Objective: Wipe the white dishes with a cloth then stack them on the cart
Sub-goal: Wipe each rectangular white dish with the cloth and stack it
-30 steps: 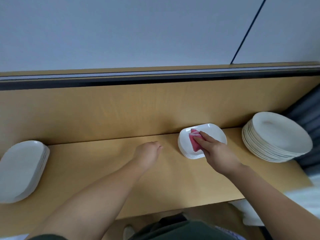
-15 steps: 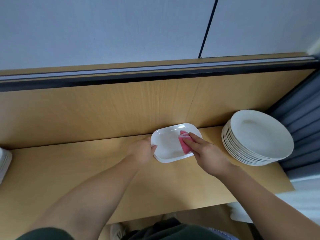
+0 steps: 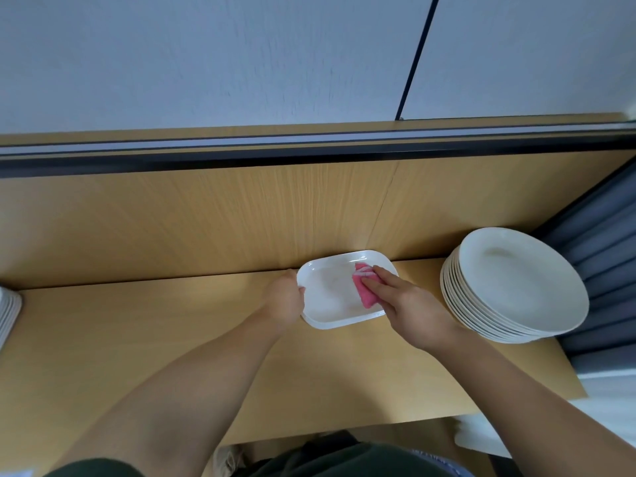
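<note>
Your left grip point(image 3: 284, 299) is clenched on the left rim of the rectangular white dish point(image 3: 327, 301), thumb over the rim, steadying it. Your right grip point(image 3: 409, 304) isn't clenched: the fingers lie flat on the pink cloth point(image 3: 364, 291) and press it into the right half of the dish. The dish sits at the back edge of the wooden surface point(image 3: 155, 339), right of middle and against the upright back panel point(image 3: 206, 218). The doubled rim line along its near edge suggests at least one more dish of the same shape under it.

Progress: you're mid-wipe on this dish, and it isn't stacked anywhere yet. A stack of round white plates point(image 3: 516, 287) stands at the right end of the surface, close to your right grip but not touching it. The edge of another white stack point(image 3: 8, 313) shows at the far left end. You can't tell from here which stack is wiped and which is waiting, or which piece of furniture is the cart.

Probably left: finish the cloth pass over the left half, lift the dish off, set it on the done stack, then repeat. With that many plates on the right, there may be a lot of the job left.
</note>
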Motion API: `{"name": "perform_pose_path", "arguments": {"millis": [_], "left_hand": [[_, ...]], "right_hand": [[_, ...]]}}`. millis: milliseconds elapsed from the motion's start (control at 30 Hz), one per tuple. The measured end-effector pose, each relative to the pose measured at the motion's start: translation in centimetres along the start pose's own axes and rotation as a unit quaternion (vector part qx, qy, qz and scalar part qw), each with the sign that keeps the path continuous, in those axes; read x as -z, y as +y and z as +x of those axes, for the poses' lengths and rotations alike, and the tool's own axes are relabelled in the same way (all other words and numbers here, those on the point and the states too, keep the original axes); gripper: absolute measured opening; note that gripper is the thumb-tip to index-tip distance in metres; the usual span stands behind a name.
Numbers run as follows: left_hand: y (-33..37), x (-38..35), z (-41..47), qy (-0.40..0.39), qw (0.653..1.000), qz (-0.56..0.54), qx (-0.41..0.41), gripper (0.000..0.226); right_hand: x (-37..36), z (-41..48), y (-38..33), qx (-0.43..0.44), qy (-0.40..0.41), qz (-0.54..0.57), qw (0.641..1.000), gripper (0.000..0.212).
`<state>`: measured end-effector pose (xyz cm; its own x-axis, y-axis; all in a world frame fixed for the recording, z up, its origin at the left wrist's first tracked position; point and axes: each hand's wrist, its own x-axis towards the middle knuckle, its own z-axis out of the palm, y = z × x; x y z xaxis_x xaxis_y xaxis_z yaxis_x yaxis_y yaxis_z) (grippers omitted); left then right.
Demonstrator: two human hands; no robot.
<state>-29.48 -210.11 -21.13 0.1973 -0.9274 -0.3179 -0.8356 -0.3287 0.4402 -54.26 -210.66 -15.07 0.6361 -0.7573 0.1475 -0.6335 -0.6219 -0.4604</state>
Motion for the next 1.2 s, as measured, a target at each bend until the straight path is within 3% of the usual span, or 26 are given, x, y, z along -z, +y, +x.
{"name": "perform_pose_path", "arguments": {"millis": [600, 867, 1200], "left_hand": [[0.5, 0.8, -1.1, -0.034, 0.981, -0.171, 0.088, 0.007], [-1.2, 2.5, -2.6, 0.015, 0.978, -0.191, 0.081, 0.004], [-9.8, 6.2, -6.4, 0.081, 0.973, -0.182, 0.118, 0.004]], "right_hand": [[0.0, -0.9, 0.2, -0.015, -0.003, -0.012, 1.000, 0.044], [0.3, 0.4, -1.6, 0.003, 0.000, -0.029, 1.000, 0.041], [-2.7, 4.6, -7.1, 0.068, -0.001, 0.008, 0.998, 0.044]]}}
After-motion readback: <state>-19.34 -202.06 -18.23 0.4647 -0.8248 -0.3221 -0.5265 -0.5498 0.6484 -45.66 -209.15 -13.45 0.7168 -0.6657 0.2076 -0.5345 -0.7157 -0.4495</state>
